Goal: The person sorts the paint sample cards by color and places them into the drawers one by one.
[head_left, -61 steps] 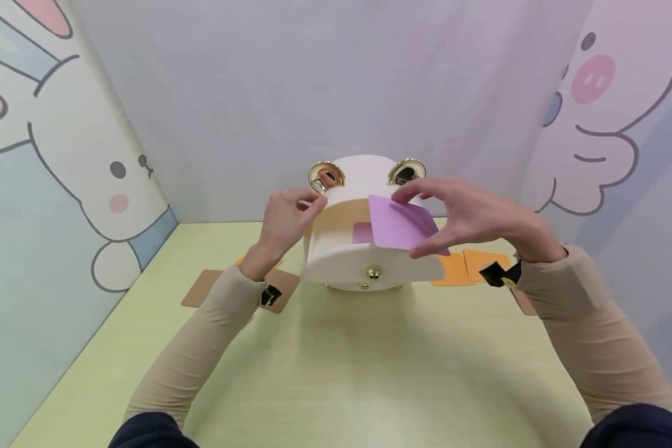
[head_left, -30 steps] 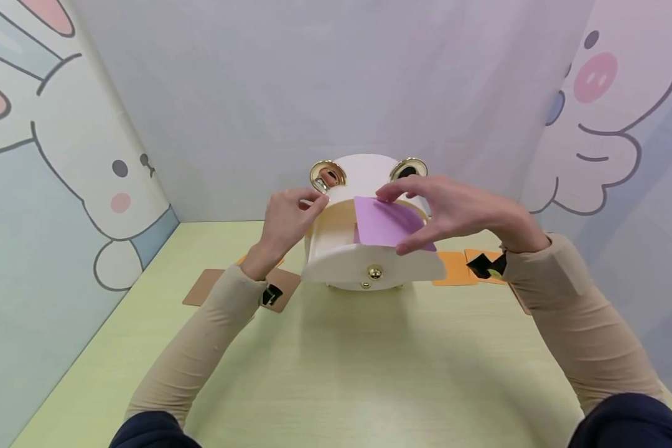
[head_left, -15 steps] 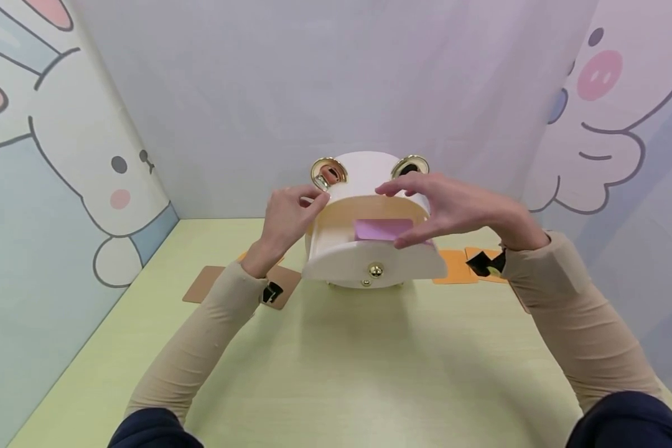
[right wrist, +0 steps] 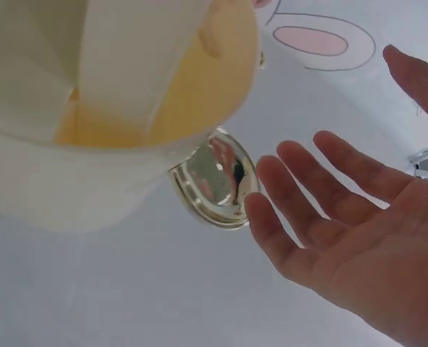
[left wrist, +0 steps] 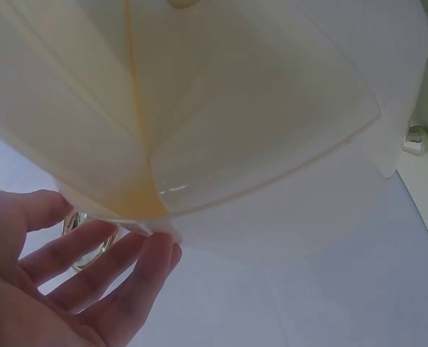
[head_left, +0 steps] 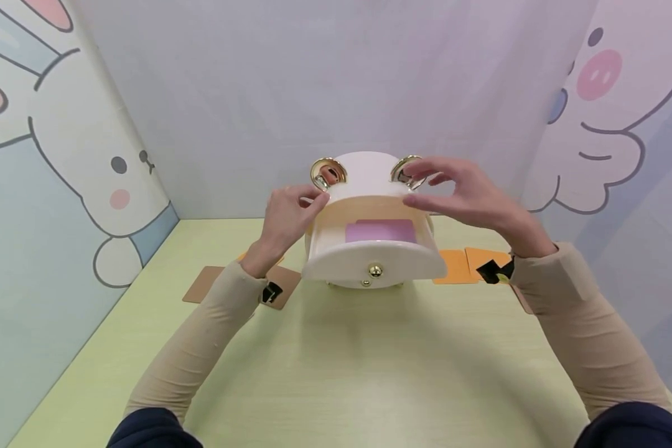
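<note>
White box, drawer open at its front, purple cards inside. Left hand pinches box on its left. Right hand loosely spread, holding nothing, near box's right.

White box and its drawer front: smooth, glossy, plastic by the look of it; drawer knob and round fittings polished gold, metallic, the fittings mirror-bright. Purple cards, orange cards and brown cards flat, smooth, matt, paper-like. Tabletop faintly wood-grained with a soft sheen; beige sleeves matt, wrinkled cloth; grey backdrop dull, lightly creased, fabric-like.
</note>
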A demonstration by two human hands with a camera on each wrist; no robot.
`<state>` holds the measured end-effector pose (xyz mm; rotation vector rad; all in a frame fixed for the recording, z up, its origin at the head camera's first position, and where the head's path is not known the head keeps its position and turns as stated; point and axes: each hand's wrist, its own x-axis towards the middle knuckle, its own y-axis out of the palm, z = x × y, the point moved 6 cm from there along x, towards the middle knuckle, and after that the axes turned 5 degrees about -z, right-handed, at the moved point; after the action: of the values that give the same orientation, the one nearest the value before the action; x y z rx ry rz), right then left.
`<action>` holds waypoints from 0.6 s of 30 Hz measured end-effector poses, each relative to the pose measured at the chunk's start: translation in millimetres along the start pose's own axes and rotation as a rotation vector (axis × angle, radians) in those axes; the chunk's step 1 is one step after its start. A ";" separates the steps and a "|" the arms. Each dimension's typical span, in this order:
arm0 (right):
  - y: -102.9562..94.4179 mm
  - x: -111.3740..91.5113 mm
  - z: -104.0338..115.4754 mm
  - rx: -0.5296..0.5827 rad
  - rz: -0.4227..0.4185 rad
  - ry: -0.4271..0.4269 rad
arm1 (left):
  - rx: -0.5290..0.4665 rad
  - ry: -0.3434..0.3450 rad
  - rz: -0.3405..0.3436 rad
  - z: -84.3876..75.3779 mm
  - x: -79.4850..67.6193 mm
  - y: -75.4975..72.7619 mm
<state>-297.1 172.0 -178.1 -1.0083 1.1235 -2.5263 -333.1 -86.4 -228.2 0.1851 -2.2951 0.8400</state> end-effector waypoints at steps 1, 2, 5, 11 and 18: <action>-0.1 -1.0 -4.9 0.001 -0.022 0.032 | -0.002 0.001 0.000 0.0 0.0 -0.1; 0.2 -1.8 -10.0 0.000 -0.041 0.062 | -0.002 0.002 -0.001 0.2 0.0 0.0; 3.0 -2.9 -24.2 -0.004 -0.087 0.141 | 0.002 -0.001 -0.005 1.5 -0.8 -0.7; 12.0 -3.7 -50.7 -0.031 -0.200 0.228 | 0.012 -0.004 -0.013 1.6 -1.7 -3.2; 25.1 -8.0 -71.0 -0.024 -0.273 0.285 | 0.031 -0.044 0.044 9.5 -4.1 -7.2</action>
<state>-340.0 199.3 -234.2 -0.8790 1.1585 -2.9568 -332.7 -98.3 -232.5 0.1690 -2.3353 0.9028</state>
